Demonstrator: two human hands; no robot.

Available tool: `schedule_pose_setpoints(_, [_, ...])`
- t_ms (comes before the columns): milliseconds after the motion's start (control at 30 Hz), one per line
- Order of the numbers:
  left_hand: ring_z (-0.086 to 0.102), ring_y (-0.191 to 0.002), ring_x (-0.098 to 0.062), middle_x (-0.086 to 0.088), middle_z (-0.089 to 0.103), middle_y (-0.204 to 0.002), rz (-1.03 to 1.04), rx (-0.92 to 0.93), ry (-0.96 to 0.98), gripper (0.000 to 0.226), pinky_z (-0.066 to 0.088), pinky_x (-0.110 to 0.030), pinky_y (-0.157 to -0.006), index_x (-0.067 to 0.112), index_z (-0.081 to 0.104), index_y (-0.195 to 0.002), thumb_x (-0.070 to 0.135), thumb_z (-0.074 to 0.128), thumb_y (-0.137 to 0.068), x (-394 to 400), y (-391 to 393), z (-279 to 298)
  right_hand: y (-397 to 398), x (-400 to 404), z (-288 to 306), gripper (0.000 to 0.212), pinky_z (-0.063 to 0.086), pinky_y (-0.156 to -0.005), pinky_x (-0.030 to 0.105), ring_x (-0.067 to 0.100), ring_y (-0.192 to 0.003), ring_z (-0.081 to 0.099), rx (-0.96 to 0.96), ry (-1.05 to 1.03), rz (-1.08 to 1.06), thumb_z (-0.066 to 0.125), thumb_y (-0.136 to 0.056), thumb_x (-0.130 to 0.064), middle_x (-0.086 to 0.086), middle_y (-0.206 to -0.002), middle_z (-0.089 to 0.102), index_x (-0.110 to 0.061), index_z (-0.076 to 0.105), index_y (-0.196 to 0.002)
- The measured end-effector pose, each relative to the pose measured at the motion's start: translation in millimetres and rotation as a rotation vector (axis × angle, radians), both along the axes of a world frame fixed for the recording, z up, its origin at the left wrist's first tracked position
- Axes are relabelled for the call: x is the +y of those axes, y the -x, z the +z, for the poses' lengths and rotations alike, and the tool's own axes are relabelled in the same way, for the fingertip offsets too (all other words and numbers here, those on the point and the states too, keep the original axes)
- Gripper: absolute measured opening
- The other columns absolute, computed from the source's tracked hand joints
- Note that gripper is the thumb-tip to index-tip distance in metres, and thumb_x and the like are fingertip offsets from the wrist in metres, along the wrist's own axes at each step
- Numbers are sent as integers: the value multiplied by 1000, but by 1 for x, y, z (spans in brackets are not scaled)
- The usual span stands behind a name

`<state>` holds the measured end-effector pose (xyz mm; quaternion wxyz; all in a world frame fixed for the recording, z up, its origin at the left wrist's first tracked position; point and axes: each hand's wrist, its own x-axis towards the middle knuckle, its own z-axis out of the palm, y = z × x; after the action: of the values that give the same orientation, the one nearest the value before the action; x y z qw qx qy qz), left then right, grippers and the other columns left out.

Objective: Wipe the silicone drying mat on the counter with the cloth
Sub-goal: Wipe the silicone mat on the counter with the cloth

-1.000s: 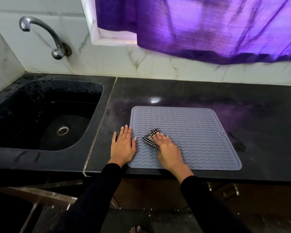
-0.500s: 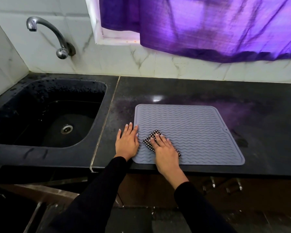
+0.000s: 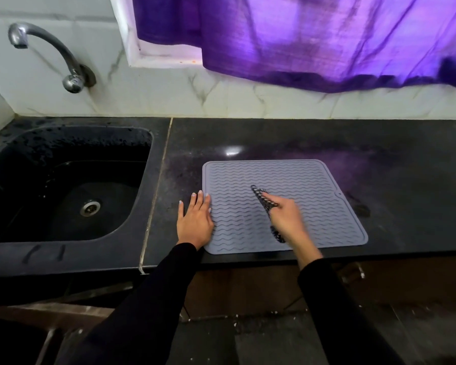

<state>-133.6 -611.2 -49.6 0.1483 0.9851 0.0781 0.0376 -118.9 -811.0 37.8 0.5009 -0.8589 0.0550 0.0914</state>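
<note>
A grey silicone drying mat [image 3: 313,185] with wavy ridges lies flat on the black counter [image 3: 379,154], near its front edge. My left hand [image 3: 194,219] rests flat, fingers together, on the mat's left edge and the counter beside it. My right hand [image 3: 287,216] is over the middle of the mat, blurred, gripping a black-and-white checked cloth [image 3: 260,197]. The cloth sticks out past my fingers and under my palm, touching the mat.
A black sink [image 3: 63,185] with a metal drain lies left of the counter, with a chrome tap [image 3: 63,59] on the marble wall above. A purple curtain [image 3: 327,40] hangs over the window at the back. Bare counter lies right of the mat.
My right hand has swept the cloth from the mat's near left part toward its middle. The left hand has stayed on the mat's left edge.
</note>
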Motion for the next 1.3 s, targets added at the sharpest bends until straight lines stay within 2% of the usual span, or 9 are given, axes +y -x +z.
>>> schedule_pose_setpoints(100, [5,-145,-16,0,14,-157,25,-15,2,50,-2,-45,-116,19,16,-148,25,21,-99,-2,0,-1,26,25,-24,62,30,-112,32,22,-132,42,-228,385,233,48,-83,3,0,-146,42,-28,47,-136])
schedule_pose_setpoints(233, [8,-145,-16,0,16,-156,48,-30,9,51,0,-45,-117,20,19,-148,23,27,-97,-3,-1,-2,51,32,-66,70,22,-115,40,26,-136,38,-509,745,530,68,-71,-3,2,-146,41,-25,48,-134])
schedule_pose_setpoints(433, [6,-145,-14,2,15,-156,61,-26,38,51,-2,-42,-117,22,19,-148,25,26,-97,-1,-1,-4,40,-17,-66,77,45,-97,43,20,-113,62,-626,769,530,82,-39,-1,-4,-121,65,-29,68,-109])
schedule_pose_setpoints(600, [8,-144,-13,3,18,-156,63,-55,50,49,-1,-41,-117,24,22,-147,24,28,-98,1,-1,-7,21,-53,-48,64,43,-101,32,13,-129,48,-517,695,544,56,-73,3,-16,-138,49,-38,59,-121])
schedule_pose_setpoints(733, [9,-144,-11,5,19,-155,81,-67,51,47,-1,-40,-117,25,24,-146,25,26,-99,-1,-2,-7,-25,-75,-20,42,46,-58,16,10,-72,60,-98,331,244,45,-84,-5,-4,-115,68,-27,70,-111])
schedule_pose_setpoints(833, [11,-144,-10,5,22,-154,91,-78,55,47,0,-40,-117,25,26,-146,28,23,-99,-2,-1,-9,-43,-70,-15,38,49,-62,22,23,-82,64,-104,66,-92,47,-85,-8,2,-99,71,-22,67,-114])
schedule_pose_setpoints(900, [13,-143,-11,4,24,-154,96,-91,57,52,2,-41,-117,26,28,-145,35,17,-95,-2,-2,-9,-34,-48,-14,45,46,-63,17,23,-86,62,-189,184,-22,47,-87,-2,-4,-106,63,-21,56,-127])
schedule_pose_setpoints(1033, [15,-143,-13,3,26,-153,94,-92,34,47,5,-42,-116,28,29,-144,33,23,-98,-2,-3,-10,-15,-18,-45,57,24,-114,31,22,-136,36,-360,602,419,56,-86,-7,3,-149,37,-25,42,-138])
schedule_pose_setpoints(1300, [13,-144,-13,2,24,-154,81,-88,36,47,4,-41,-116,33,28,-144,22,30,-99,-3,-1,-5,-23,-28,-53,53,19,-116,33,17,-142,26,-426,650,470,60,-86,-10,-9,-150,32,-34,49,-132])
